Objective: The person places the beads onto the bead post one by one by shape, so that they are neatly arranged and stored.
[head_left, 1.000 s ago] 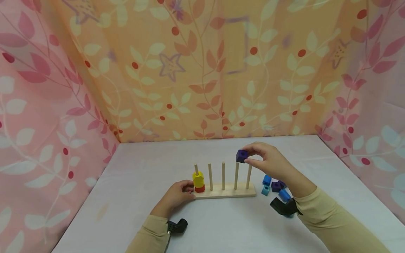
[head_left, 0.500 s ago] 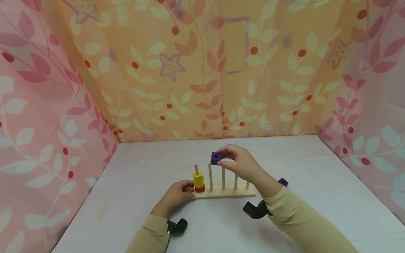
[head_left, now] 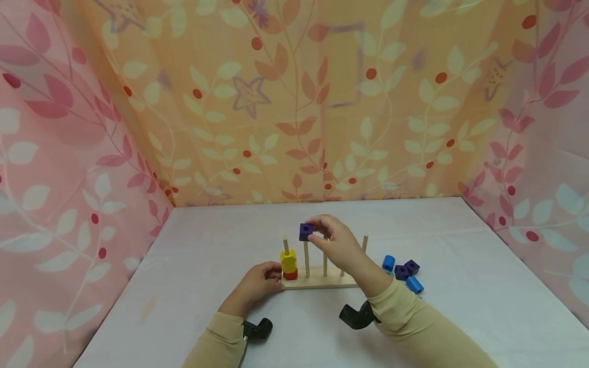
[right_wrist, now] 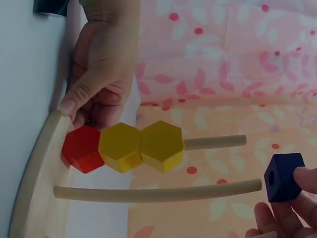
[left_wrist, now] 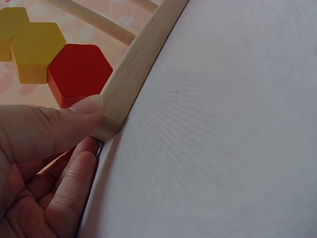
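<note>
My right hand (head_left: 338,248) pinches a purple cube bead (head_left: 304,232) with a hole through it. The bead is just above the tip of the second peg (head_left: 307,259) from the left. In the right wrist view a small gap shows between that peg's tip and the holed face of the bead. My left hand (head_left: 254,284) grips the left end of the wooden peg stand (head_left: 317,281), thumb on the base (left_wrist: 121,91). On the leftmost peg sit a red hexagonal bead (right_wrist: 84,148) at the bottom and two yellow hexagonal beads (right_wrist: 161,145) above it.
Right of the stand lie two purple cube beads (head_left: 402,272), blue cylinder beads (head_left: 414,284) and a partly hidden light blue bead. My right arm covers part of the stand's right side. Black wrist cameras (head_left: 258,328) hang below both wrists. Patterned cloth walls (head_left: 248,153) enclose the white table (head_left: 207,230).
My right hand has carried the purple cube bead leftward from the right-hand pegs to above the second peg, now slightly lower. My left hand stays at the stand's end.
</note>
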### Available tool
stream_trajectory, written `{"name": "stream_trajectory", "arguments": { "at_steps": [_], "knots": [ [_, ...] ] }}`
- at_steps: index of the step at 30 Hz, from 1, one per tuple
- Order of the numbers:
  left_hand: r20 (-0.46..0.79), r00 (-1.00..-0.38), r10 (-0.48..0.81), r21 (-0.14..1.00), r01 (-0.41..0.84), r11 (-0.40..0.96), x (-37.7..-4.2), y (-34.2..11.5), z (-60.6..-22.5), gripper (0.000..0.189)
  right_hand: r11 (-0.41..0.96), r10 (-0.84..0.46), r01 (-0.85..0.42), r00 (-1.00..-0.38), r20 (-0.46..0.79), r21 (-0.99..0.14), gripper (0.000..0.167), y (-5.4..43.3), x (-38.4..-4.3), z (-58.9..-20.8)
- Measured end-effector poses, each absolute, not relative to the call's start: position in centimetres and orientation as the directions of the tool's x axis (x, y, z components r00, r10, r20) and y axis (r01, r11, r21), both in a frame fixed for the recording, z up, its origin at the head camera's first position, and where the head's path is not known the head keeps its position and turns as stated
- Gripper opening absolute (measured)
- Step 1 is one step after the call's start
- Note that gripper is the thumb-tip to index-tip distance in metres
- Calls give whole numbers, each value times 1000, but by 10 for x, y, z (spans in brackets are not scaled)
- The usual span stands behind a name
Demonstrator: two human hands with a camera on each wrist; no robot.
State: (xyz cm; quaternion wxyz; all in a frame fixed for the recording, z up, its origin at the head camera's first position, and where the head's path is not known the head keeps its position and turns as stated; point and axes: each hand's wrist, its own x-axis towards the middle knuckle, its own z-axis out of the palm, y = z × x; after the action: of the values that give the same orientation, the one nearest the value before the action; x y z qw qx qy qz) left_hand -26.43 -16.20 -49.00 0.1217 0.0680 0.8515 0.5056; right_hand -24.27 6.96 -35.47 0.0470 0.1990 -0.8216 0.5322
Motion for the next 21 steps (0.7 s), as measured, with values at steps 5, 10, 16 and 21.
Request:
{"name": "stream_trajectory", "arguments": {
  "at_steps": [5,10,16,21],
  "knots": [
    [-128,-961,244,883,1,470,-264,-161,-490,42,322,-256,-368,-921,295,-872,26,67,-244,-363],
    [-113,-962,249,888,14,460,-264,-161,-492,42,318,-244,-348,-929,279,-882,26,66,-245,-369],
    [-124,-962,242,883,5,469,-263,-160,-490,41,329,-210,-295,-949,234,-897,27,64,-246,-377],
    [-129,-966,226,870,-1,493,-262,-160,-490,41,304,-172,-275,-958,231,-912,33,62,-249,-387]
  ]
}}
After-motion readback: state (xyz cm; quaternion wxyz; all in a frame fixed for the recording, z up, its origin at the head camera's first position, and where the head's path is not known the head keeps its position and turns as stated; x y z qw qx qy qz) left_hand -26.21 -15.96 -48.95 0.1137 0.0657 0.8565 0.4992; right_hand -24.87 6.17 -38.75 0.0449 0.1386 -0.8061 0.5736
